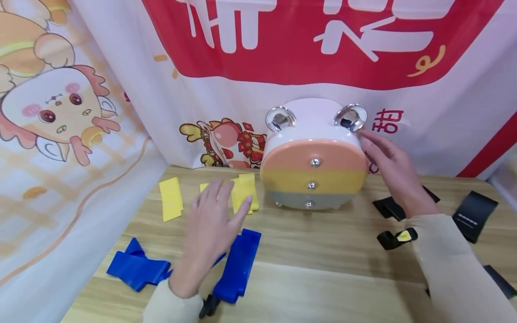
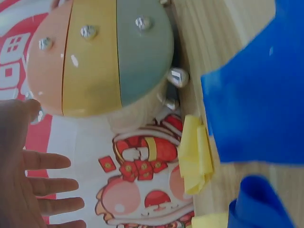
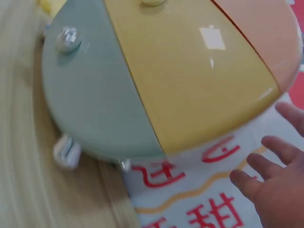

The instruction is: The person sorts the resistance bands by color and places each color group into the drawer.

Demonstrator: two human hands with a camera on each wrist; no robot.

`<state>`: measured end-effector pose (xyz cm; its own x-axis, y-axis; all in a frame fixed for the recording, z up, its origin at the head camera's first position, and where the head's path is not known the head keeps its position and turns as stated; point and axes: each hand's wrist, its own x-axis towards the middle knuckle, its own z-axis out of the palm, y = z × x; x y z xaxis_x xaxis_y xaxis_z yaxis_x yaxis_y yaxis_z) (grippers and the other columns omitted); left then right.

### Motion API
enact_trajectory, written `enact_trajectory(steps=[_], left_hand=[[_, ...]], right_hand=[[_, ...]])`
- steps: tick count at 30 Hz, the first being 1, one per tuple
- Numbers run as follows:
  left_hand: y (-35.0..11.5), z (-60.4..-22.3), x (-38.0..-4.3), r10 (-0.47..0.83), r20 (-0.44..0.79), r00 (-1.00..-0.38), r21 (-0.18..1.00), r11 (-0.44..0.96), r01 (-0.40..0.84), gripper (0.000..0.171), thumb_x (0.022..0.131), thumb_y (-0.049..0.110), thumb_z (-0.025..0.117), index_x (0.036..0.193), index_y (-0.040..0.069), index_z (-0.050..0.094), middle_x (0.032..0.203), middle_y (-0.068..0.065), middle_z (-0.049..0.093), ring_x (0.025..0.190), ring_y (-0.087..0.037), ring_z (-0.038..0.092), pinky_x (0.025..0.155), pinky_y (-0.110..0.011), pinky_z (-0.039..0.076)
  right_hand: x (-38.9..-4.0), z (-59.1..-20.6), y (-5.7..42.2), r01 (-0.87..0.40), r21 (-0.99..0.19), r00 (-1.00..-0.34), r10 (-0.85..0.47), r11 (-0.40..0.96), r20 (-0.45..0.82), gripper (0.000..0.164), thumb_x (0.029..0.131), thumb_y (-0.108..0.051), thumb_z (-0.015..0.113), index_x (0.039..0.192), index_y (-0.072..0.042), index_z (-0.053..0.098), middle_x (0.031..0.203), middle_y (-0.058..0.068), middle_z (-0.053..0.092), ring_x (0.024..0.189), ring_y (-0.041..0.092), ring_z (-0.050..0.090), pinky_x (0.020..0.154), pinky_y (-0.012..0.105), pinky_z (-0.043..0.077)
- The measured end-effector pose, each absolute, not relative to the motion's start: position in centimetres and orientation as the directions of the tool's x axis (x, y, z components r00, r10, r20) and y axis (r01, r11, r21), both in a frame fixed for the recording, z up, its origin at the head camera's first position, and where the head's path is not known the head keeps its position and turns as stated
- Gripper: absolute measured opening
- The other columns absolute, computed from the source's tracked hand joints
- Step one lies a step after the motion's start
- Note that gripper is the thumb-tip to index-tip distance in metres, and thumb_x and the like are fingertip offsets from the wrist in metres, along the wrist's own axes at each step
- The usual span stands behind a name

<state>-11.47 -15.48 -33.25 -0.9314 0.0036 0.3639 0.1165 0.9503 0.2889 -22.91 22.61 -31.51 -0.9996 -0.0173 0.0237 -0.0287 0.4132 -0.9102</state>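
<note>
A small round-fronted drawer box [image 1: 314, 154] stands on the wooden table against the cloth backdrop. Its front has pink, yellow and grey-green drawers with silver knobs, and two silver ear-like discs sit on top. My right hand [image 1: 389, 166] is at the box's right side, fingertips close to the right silver disc [image 1: 350, 117]; whether they touch is unclear. In the right wrist view its fingers [image 3: 249, 185] are spread beside the box. To the box's left, my left hand [image 1: 214, 224] hovers with spread fingers, holding nothing, above yellow strips [image 1: 244, 190] and a blue strip [image 1: 238, 267].
Another yellow strip [image 1: 171, 199] and a folded blue strip [image 1: 137, 265] lie at the left of the table. On the right are black pieces [image 1: 475, 215], partly hidden by my right arm. A printed cloth [image 1: 226, 103] hangs right behind the box.
</note>
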Motion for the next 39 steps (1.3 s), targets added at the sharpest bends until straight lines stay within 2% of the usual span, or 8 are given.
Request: enact_trajectory(steps=[3, 5, 11, 17, 20, 26, 31, 39], left_hand=[[-13.7, -33.7, -10.7, 0.012, 0.434, -0.901, 0.336, 0.926, 0.174, 0.058, 0.104, 0.052, 0.067, 0.14, 0.008, 0.069, 0.154, -0.016, 0.061, 0.144, -0.038, 0.057, 0.114, -0.061, 0.051], [-12.6, -33.8, -10.4, 0.016, 0.481, -0.877, 0.365, 0.905, 0.217, 0.051, 0.102, 0.048, 0.072, 0.134, 0.008, 0.073, 0.149, -0.015, 0.066, 0.139, -0.035, 0.061, 0.11, -0.056, 0.055], [-9.9, -33.7, -10.2, 0.046, 0.546, -0.836, 0.408, 0.857, 0.314, 0.041, 0.103, 0.041, 0.073, 0.131, 0.011, 0.075, 0.141, -0.009, 0.071, 0.133, -0.03, 0.066, 0.109, -0.054, 0.057], [-6.9, -33.2, -11.2, 0.07, 0.601, -0.796, 0.438, 0.804, 0.402, 0.031, 0.105, 0.033, 0.071, 0.125, 0.01, 0.076, 0.128, -0.006, 0.075, 0.12, -0.024, 0.071, 0.101, -0.043, 0.061], [-5.2, -32.7, -12.0, 0.063, 0.627, -0.776, 0.489, 0.744, 0.455, 0.028, 0.104, 0.029, 0.072, 0.122, 0.007, 0.075, 0.12, -0.008, 0.077, 0.109, -0.023, 0.074, 0.093, -0.038, 0.064], [-2.0, -31.9, -13.9, 0.017, 0.563, -0.826, 0.665, 0.584, 0.466, 0.03, 0.105, 0.027, 0.073, 0.124, 0.005, 0.067, 0.115, -0.012, 0.08, 0.084, -0.022, 0.08, 0.074, -0.027, 0.066], [0.2, -31.8, -15.5, -0.069, 0.546, -0.835, 0.717, 0.553, 0.424, 0.029, 0.105, 0.028, 0.073, 0.119, 0.006, 0.062, 0.105, -0.01, 0.081, 0.083, -0.019, 0.08, 0.067, -0.017, 0.06], [2.0, -31.7, -16.8, -0.203, 0.554, -0.807, 0.764, 0.509, 0.396, 0.02, 0.104, 0.02, 0.071, 0.109, 0.008, 0.057, 0.092, -0.006, 0.076, 0.078, -0.016, 0.074, 0.064, -0.016, 0.056]], right_hand=[[-23.4, -31.9, 22.7, -0.034, -0.969, -0.999, -0.025, 0.246, 0.029, 0.062, 0.105, -0.068, 0.051, 0.163, -0.048, 0.041, 0.176, -0.005, 0.034, 0.144, 0.016, 0.047, 0.105, 0.017, 0.052], [-23.6, -32.4, 22.6, -0.062, -0.99, -0.998, -0.041, 0.127, 0.057, 0.061, 0.106, -0.062, 0.056, 0.163, -0.043, 0.044, 0.176, -0.006, 0.035, 0.142, 0.012, 0.048, 0.094, 0.007, 0.052], [-22.7, -34.5, 22.4, -0.114, -0.978, -0.987, -0.089, -0.172, 0.131, 0.056, 0.112, -0.042, 0.056, 0.165, -0.029, 0.044, 0.176, -0.009, 0.034, 0.159, 0.012, 0.032, 0.115, 0.012, 0.044], [-22.0, -35.0, 22.4, -0.122, -0.987, -0.991, -0.05, -0.107, 0.128, 0.056, 0.11, -0.046, 0.057, 0.163, -0.033, 0.047, 0.174, -0.007, 0.037, 0.156, 0.012, 0.037, 0.111, 0.011, 0.047], [-22.1, -34.6, 22.2, -0.114, -0.987, -0.989, -0.078, -0.117, 0.123, 0.056, 0.111, -0.046, 0.056, 0.164, -0.034, 0.045, 0.176, -0.009, 0.034, 0.159, 0.012, 0.033, 0.12, 0.016, 0.042], [-22.6, -34.3, 21.8, -0.131, -0.98, -0.985, -0.096, -0.153, 0.146, 0.054, 0.112, -0.044, 0.054, 0.164, -0.031, 0.046, 0.176, -0.006, 0.034, 0.16, 0.015, 0.031, 0.128, 0.024, 0.037], [-22.8, -34.3, 21.7, -0.131, -0.982, -0.986, -0.087, -0.137, 0.143, 0.053, 0.112, -0.044, 0.054, 0.164, -0.032, 0.046, 0.176, -0.007, 0.034, 0.16, 0.016, 0.032, 0.131, 0.027, 0.033], [-22.6, -34.4, 21.8, -0.105, -0.989, -0.991, -0.073, -0.106, 0.113, 0.053, 0.112, -0.048, 0.053, 0.163, -0.036, 0.045, 0.176, -0.009, 0.034, 0.162, 0.017, 0.031, 0.133, 0.031, 0.031]])
